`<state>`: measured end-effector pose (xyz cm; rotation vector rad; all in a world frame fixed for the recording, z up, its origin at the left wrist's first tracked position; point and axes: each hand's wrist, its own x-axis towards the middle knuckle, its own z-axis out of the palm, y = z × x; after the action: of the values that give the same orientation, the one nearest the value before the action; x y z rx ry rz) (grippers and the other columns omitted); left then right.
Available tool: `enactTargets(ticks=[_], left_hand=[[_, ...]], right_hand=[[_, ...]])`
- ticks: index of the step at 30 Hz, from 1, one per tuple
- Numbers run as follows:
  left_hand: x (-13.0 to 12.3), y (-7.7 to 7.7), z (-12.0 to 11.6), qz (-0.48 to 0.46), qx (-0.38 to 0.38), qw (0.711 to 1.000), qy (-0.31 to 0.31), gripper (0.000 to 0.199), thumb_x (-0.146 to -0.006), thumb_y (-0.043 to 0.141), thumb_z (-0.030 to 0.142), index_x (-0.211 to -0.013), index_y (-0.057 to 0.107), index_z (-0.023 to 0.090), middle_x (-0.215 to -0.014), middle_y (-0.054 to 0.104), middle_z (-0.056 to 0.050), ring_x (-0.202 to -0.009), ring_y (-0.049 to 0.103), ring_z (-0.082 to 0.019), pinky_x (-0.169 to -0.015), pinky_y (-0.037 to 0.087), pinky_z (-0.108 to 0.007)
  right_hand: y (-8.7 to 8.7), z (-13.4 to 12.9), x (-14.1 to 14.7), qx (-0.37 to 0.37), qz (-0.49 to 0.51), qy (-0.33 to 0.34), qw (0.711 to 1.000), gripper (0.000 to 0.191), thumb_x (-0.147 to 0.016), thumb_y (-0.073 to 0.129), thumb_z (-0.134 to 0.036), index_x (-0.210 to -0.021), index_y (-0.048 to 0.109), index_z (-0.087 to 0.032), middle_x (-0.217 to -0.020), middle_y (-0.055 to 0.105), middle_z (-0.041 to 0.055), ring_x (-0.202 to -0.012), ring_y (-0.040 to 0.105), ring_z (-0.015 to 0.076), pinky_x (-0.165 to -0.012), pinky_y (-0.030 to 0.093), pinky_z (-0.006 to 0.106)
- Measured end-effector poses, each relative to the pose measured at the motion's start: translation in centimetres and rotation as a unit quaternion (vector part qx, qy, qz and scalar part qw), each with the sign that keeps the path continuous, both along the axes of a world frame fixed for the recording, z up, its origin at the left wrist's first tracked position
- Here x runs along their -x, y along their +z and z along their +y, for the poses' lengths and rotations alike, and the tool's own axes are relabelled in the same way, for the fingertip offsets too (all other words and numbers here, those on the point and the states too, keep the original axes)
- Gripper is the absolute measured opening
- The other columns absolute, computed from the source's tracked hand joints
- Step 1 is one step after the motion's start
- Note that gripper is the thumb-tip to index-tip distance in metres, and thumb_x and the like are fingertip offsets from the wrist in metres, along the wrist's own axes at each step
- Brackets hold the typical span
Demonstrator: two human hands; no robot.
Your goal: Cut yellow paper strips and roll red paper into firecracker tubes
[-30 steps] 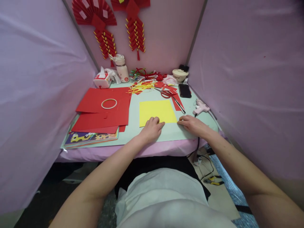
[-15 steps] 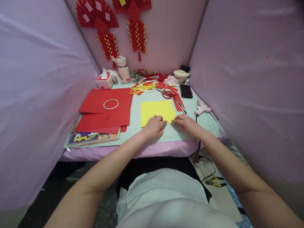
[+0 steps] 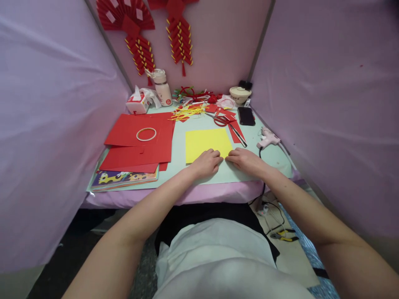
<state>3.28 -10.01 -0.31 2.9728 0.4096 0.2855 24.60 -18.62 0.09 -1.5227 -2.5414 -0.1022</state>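
A square sheet of yellow paper (image 3: pixel 207 141) lies flat on the pale green table top, its near edge partly hidden under my fingers. My left hand (image 3: pixel 209 162) is closed, with curled fingers gripping that near edge right of its middle. Close beside it, my right hand (image 3: pixel 242 160) pinches the paper's near right corner. The fingertips of both hands are almost touching. Beyond the sheet, to the right, are red-handled scissors (image 3: pixel 220 121) and a dark, slim tool that looks like tweezers (image 3: pixel 239 137).
Red paper sheets (image 3: pixel 134 155) with a roll of tape (image 3: pixel 146 134) on them lie at left, over a picture book (image 3: pixel 124 178). Yellow strips (image 3: pixel 188 112) and red scraps are behind. On the right are a phone (image 3: pixel 246 116) and a pink glue gun (image 3: pixel 268 138) with its cord.
My left hand has slid slightly right along the paper's near edge, closer to my right hand. The right hand stays at the corner. The view has shifted a little.
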Motion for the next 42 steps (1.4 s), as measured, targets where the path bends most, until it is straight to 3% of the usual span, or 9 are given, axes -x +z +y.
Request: enactTargets(ticks=[12, 17, 21, 25, 42], left_hand=[[0.1, -0.1, -0.2, -0.008, 0.005, 1.000, 0.013, 0.034, -0.090, 0.042, 0.015, -0.113, 0.066, 0.020, -0.103, 0.059, -0.010, -0.095, 0.050, -0.025, -0.087, 0.041, -0.040], [0.1, -0.1, -0.2, -0.009, -0.007, 1.000, 0.013, 0.033, -0.090, 0.043, 0.016, -0.113, 0.066, 0.019, -0.105, 0.060, -0.010, -0.097, 0.049, -0.025, -0.088, 0.040, -0.039], [0.0, 0.2, -0.3, 0.000, -0.020, 1.000, 0.010, 0.030, -0.091, 0.044, 0.018, -0.111, 0.067, 0.019, -0.102, 0.062, -0.010, -0.099, 0.047, -0.026, -0.089, 0.039, -0.040], [0.3, 0.6, -0.1, 0.010, -0.034, 0.999, 0.008, 0.031, -0.092, 0.043, 0.018, -0.110, 0.068, 0.020, -0.102, 0.064, -0.010, -0.102, 0.047, -0.027, -0.085, 0.038, -0.040], [6.8, 1.0, 1.0, 0.011, -0.091, 0.996, 0.015, 0.026, -0.096, 0.046, 0.019, -0.106, 0.070, 0.019, -0.101, 0.069, -0.009, -0.099, 0.049, -0.026, -0.080, 0.036, -0.039]], right_hand=[[-0.4, -2.6, -3.6, -0.017, 0.059, -0.039, 0.997, 0.034, -0.087, 0.046, -0.005, -0.102, 0.074, -0.019, -0.098, 0.070, 0.0107, -0.090, 0.059, 0.0247, -0.079, 0.050, 0.038], [-0.7, -1.9, -1.2, -0.091, 0.094, -0.067, 0.989, 0.043, -0.086, 0.042, -0.002, -0.115, 0.070, -0.018, -0.109, 0.068, 0.0120, -0.100, 0.059, 0.0252, -0.086, 0.050, 0.040], [-1.7, -1.2, 0.9, -0.056, 0.064, -0.049, 0.995, 0.039, -0.089, 0.044, -0.004, -0.115, 0.070, -0.017, -0.101, 0.068, 0.0119, -0.094, 0.059, 0.0248, -0.082, 0.051, 0.039], [-2.2, -1.2, 1.2, -0.044, 0.048, -0.054, 0.996, 0.036, -0.091, 0.045, -0.007, -0.115, 0.070, -0.016, -0.101, 0.067, 0.0116, -0.092, 0.057, 0.0247, -0.081, 0.050, 0.038], [-1.9, -1.4, 1.1, -0.025, 0.072, -0.048, 0.996, 0.040, -0.088, 0.044, -0.003, -0.117, 0.069, -0.013, -0.109, 0.067, 0.0143, -0.098, 0.058, 0.0273, -0.084, 0.051, 0.041]])
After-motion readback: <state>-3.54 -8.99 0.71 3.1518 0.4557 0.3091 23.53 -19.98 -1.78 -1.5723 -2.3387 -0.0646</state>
